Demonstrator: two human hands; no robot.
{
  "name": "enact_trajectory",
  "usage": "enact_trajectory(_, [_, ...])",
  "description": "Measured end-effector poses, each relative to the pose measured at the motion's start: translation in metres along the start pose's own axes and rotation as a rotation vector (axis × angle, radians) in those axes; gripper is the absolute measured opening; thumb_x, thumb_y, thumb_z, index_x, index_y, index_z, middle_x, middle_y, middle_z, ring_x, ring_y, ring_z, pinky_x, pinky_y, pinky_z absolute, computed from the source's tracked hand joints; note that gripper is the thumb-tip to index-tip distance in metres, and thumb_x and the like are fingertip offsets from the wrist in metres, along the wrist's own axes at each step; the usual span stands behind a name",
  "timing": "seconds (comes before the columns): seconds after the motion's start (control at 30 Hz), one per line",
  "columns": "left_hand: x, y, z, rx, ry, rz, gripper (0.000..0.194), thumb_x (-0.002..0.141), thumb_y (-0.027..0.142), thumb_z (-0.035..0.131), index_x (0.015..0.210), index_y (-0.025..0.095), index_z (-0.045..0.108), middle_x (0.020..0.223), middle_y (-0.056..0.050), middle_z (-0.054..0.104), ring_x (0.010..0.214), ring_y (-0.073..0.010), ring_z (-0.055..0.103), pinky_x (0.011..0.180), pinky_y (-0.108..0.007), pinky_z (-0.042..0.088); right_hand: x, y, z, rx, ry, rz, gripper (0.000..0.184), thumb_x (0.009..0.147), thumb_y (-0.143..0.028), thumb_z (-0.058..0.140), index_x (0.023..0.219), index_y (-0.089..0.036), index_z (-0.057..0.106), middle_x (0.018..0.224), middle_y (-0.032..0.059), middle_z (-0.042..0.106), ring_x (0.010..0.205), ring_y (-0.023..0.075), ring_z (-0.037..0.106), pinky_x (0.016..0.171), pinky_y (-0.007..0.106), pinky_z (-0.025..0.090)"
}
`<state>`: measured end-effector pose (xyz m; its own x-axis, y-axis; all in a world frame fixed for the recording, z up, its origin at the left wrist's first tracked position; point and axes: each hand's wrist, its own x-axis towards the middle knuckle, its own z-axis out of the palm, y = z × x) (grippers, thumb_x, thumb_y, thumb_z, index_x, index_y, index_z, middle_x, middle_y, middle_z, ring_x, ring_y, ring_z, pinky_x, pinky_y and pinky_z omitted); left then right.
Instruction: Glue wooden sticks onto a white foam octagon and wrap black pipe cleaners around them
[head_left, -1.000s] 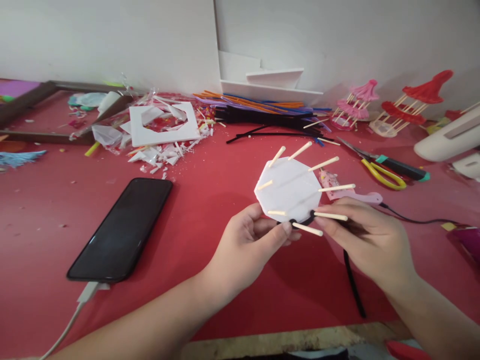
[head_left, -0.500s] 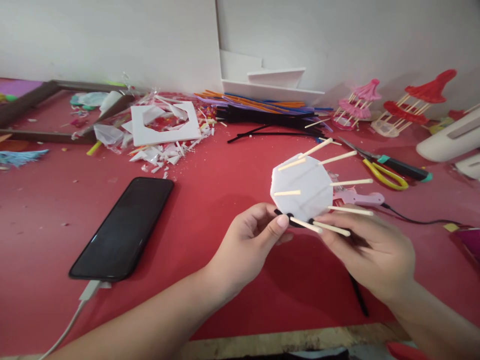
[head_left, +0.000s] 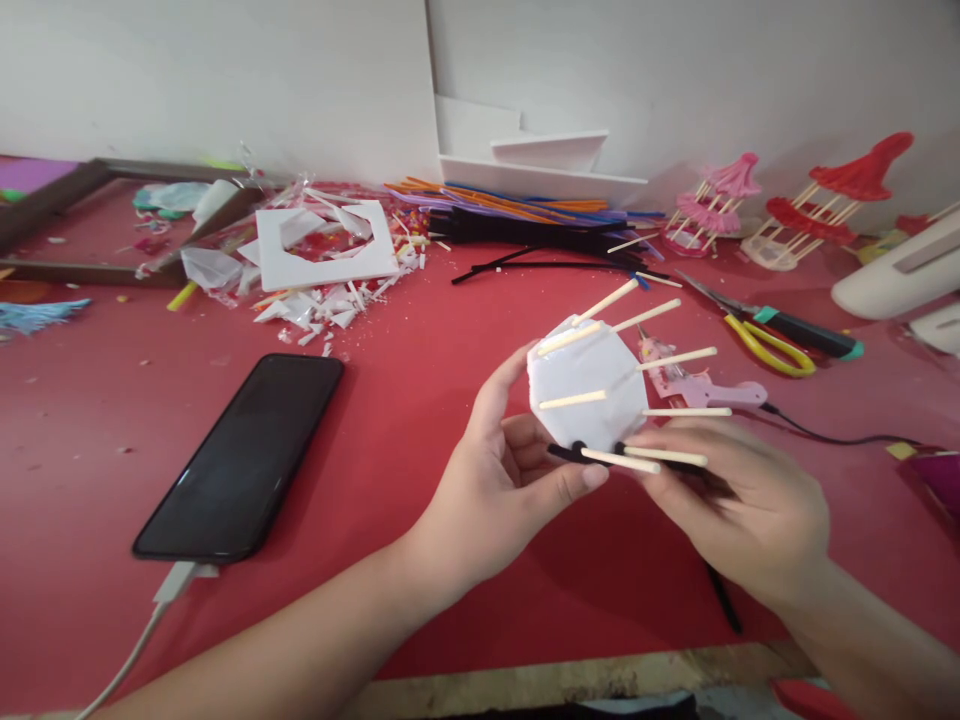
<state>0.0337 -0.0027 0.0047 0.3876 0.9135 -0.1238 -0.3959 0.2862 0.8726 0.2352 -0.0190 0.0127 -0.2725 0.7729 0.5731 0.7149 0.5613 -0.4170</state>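
- Lifted above the front half of the red desk (head_left: 405,400), right of its middle: one white octagonal foam-like plate (head_left: 592,380), tilted, with eight pale round sticks (head_left: 573,399) standing out from its face.
- One black fuzzy stem (head_left: 562,454), bent about the feet of two sticks at the plate's near edge.
- One left hand (head_left: 495,490), curled round the plate's left side, thumb under the nearest stick.
- One right hand (head_left: 742,500), pinching the stem at the plate's near right edge and hiding part of it; a black length (head_left: 724,600) visible below, toward the desk's front edge, joined or not: cannot tell.
- Just beyond the right hand: one pink glue gun (head_left: 705,388), then one pair of yellow-handled scissors (head_left: 772,350) and one black-and-teal handle (head_left: 814,335).
- Near the desk's back edge: two small tiered models, one pink model (head_left: 705,218), one red model (head_left: 810,222); three white boards (head_left: 540,175), leaning; one multicoloured stem bundle (head_left: 525,232), too tangled to count.
- Toward the back left corner: one white square sheet with an octagonal hole (head_left: 330,270), over uncounted white scraps (head_left: 322,315).
- Near the front left corner: one black phone (head_left: 240,455), one white cable (head_left: 142,640) attached.
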Motion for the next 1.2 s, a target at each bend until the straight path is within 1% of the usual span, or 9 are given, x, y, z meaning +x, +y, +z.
enact_trajectory(0.07, [0.0008, 0.0008, -0.0023, 0.008, -0.041, 0.009, 0.104, 0.076, 0.013, 0.080, 0.150, 0.042, 0.011, 0.100, 0.001, 0.073, 0.094, -0.0161, 0.073, 0.085, -0.027, 0.058, 0.0005, 0.0003, 0.0000, 0.011, -0.005, -0.008, 0.013, 0.086, -0.014, 0.064, 0.095, -0.023, 0.067, 0.087, 0.0002, 0.073, 0.080, 0.0128, 0.070, 0.070, 0.020, 0.057])
enact_trajectory(0.13, [0.0022, 0.0016, -0.0050, 0.009, -0.077, 0.018, 0.108, 0.076, 0.013, 0.080, 0.149, 0.045, 0.007, 0.107, 0.000, 0.071, 0.095, -0.0172, 0.073, 0.084, -0.028, 0.059, 0.0009, 0.0004, 0.0001, 0.026, -0.007, -0.016, 0.014, 0.086, -0.013, 0.065, 0.094, -0.023, 0.067, 0.086, 0.0000, 0.072, 0.078, 0.0128, 0.069, 0.069, 0.021, 0.057])
enact_trajectory(0.27, [0.0038, 0.0027, -0.0081, 0.041, -0.125, 0.030, 0.095, 0.073, 0.013, 0.082, 0.143, 0.045, 0.025, 0.128, -0.003, 0.062, 0.100, -0.0194, 0.071, 0.082, -0.028, 0.060, 0.0005, 0.0000, -0.0004, 0.068, -0.020, -0.022, 0.016, 0.084, -0.011, 0.065, 0.094, -0.023, 0.066, 0.087, -0.0004, 0.072, 0.079, 0.0127, 0.069, 0.072, 0.021, 0.056])
enact_trajectory(0.37, [0.0038, 0.0032, -0.0067, 0.047, -0.107, 0.042, 0.090, 0.071, 0.012, 0.083, 0.138, 0.042, 0.031, 0.134, -0.003, 0.057, 0.101, -0.0192, 0.070, 0.082, -0.029, 0.061, -0.0003, -0.0007, -0.0008, 0.099, -0.031, -0.012, 0.016, 0.084, -0.011, 0.065, 0.093, -0.024, 0.066, 0.087, -0.0011, 0.071, 0.078, 0.0121, 0.068, 0.071, 0.020, 0.056])
enact_trajectory(0.43, [0.0036, 0.0035, -0.0050, 0.054, -0.080, 0.039, 0.087, 0.071, 0.011, 0.083, 0.134, 0.040, 0.032, 0.132, -0.001, 0.058, 0.099, -0.0177, 0.070, 0.079, -0.026, 0.061, -0.0007, -0.0011, -0.0009, 0.121, -0.035, -0.003, 0.015, 0.084, -0.011, 0.065, 0.092, -0.024, 0.065, 0.087, -0.0016, 0.071, 0.078, 0.0117, 0.068, 0.071, 0.020, 0.055])
enact_trajectory(0.6, [0.0021, 0.0050, -0.0022, 0.055, -0.093, 0.049, 0.081, 0.075, 0.011, 0.079, 0.134, 0.038, 0.031, 0.104, 0.002, 0.068, 0.090, -0.0165, 0.072, 0.073, -0.023, 0.060, -0.0003, -0.0022, -0.0016, 0.119, -0.038, 0.007, 0.014, 0.084, -0.013, 0.066, 0.093, -0.024, 0.066, 0.087, -0.0007, 0.072, 0.078, 0.0133, 0.068, 0.068, 0.022, 0.056])
enact_trajectory(0.8, [-0.0019, 0.0090, -0.0018, 0.104, -0.044, -0.021, 0.086, 0.074, 0.016, 0.081, 0.140, 0.036, 0.029, 0.089, 0.002, 0.074, 0.082, -0.0172, 0.073, 0.072, -0.023, 0.059, 0.0012, -0.0047, -0.0033, 0.101, -0.038, 0.017, 0.013, 0.084, -0.013, 0.066, 0.091, -0.025, 0.067, 0.083, -0.0006, 0.072, 0.073, 0.0140, 0.068, 0.067, 0.025, 0.056])
enact_trajectory(1.0, [-0.0005, 0.0071, -0.0013, 0.065, -0.036, -0.038, 0.091, 0.073, 0.015, 0.081, 0.144, 0.036, 0.028, 0.097, -0.002, 0.075, 0.090, -0.0204, 0.075, 0.080, -0.028, 0.060, 0.0023, -0.0066, -0.0018, 0.109, -0.035, 0.023, 0.012, 0.084, -0.012, 0.065, 0.088, -0.023, 0.066, 0.081, -0.0002, 0.071, 0.072, 0.0135, 0.067, 0.062, 0.023, 0.055])
enact_trajectory(1.2, [-0.0002, 0.0070, 0.0015, 0.061, -0.006, -0.042, 0.093, 0.071, 0.013, 0.082, 0.144, 0.035, 0.028, 0.099, 0.000, 0.075, 0.088, -0.0197, 0.074, 0.076, -0.026, 0.060, 0.0029, -0.0086, 0.0004, 0.111, -0.023, 0.031, 0.011, 0.083, -0.012, 0.065, 0.085, -0.022, 0.066, 0.079, -0.0005, 0.071, 0.071, 0.0128, 0.068, 0.063, 0.022, 0.055])
